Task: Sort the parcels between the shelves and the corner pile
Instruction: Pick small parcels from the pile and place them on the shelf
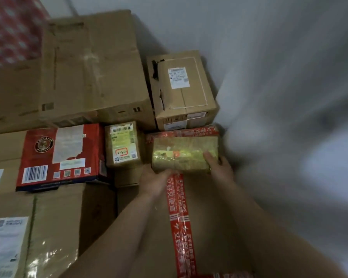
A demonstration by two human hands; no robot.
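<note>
Parcel (184, 155), tape-wrapped, in the corner against the wall (269, 77). Head view: sits atop a carton with red tape (179, 217), just right of a green-labelled box (122, 145). Held at near left corner by left grip (155, 180), curled round the edge; at right end by right grip (219, 167), closed over the top.

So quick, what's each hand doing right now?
Left hand: holding the parcel at its near left corner.
Right hand: holding the same parcel at its right end.
</note>
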